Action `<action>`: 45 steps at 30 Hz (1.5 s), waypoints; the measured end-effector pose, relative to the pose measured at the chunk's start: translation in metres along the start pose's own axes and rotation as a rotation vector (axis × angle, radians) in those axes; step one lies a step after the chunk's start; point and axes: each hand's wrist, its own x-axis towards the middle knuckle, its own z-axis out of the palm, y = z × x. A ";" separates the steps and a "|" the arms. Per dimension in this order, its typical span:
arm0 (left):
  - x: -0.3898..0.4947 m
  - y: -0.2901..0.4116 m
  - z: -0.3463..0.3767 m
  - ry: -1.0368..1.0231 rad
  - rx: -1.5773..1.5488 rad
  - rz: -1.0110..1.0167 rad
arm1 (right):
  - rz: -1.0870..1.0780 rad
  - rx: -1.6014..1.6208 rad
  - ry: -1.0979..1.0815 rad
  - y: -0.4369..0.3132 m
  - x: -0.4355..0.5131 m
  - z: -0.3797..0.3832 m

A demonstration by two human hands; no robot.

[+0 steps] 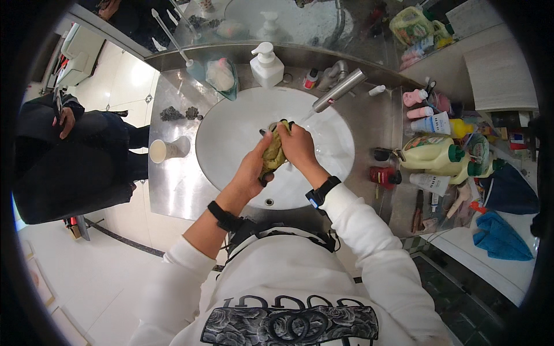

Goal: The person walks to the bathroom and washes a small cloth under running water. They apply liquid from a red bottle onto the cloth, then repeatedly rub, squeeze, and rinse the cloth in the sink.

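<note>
Over the white oval washbasin (pixel 225 129), both of my hands grip a bunched yellow-green cloth (pixel 273 153). My left hand (pixel 250 171) holds it from the left side and below, with the thumb on top. The fingers of my right hand (pixel 299 145) close around its upper right end. Dark bits show at the cloth's edges; I cannot tell what they are. A metal faucet (pixel 339 91) reaches over the basin just above my right hand, and water appears to come from its spout.
Behind the basin stand a white pump bottle (pixel 267 69) and a teal holder (pixel 227 82). A paper cup (pixel 166 150) lies on the metal counter (pixel 173 197). Detergent jugs (pixel 428 153) and tubes crowd the right side, near a blue cloth (pixel 500 238). A person in dark clothes (pixel 78 160) is at left.
</note>
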 end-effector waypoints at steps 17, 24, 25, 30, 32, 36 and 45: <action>0.082 -0.020 -0.047 -0.023 -0.380 0.096 | -0.431 0.349 -0.007 -0.025 -0.075 -0.009; 0.052 -0.031 0.014 0.049 -0.221 0.026 | -0.254 0.039 0.186 -0.022 -0.019 -0.015; 0.046 -0.029 0.008 0.016 -0.154 -0.018 | -0.189 0.054 0.161 -0.021 -0.009 -0.016; 0.078 -0.025 -0.015 -0.054 -0.427 0.108 | -0.296 0.101 0.056 -0.030 -0.045 0.002; 0.081 -0.016 -0.035 -0.287 -0.397 0.014 | -0.339 0.146 0.028 -0.037 -0.055 -0.001; 0.060 -0.014 0.013 0.015 -0.369 0.016 | -0.291 0.024 0.135 -0.019 -0.022 -0.002; 0.015 0.012 -0.027 0.050 -0.188 0.059 | -0.048 0.299 -0.008 0.002 -0.008 0.001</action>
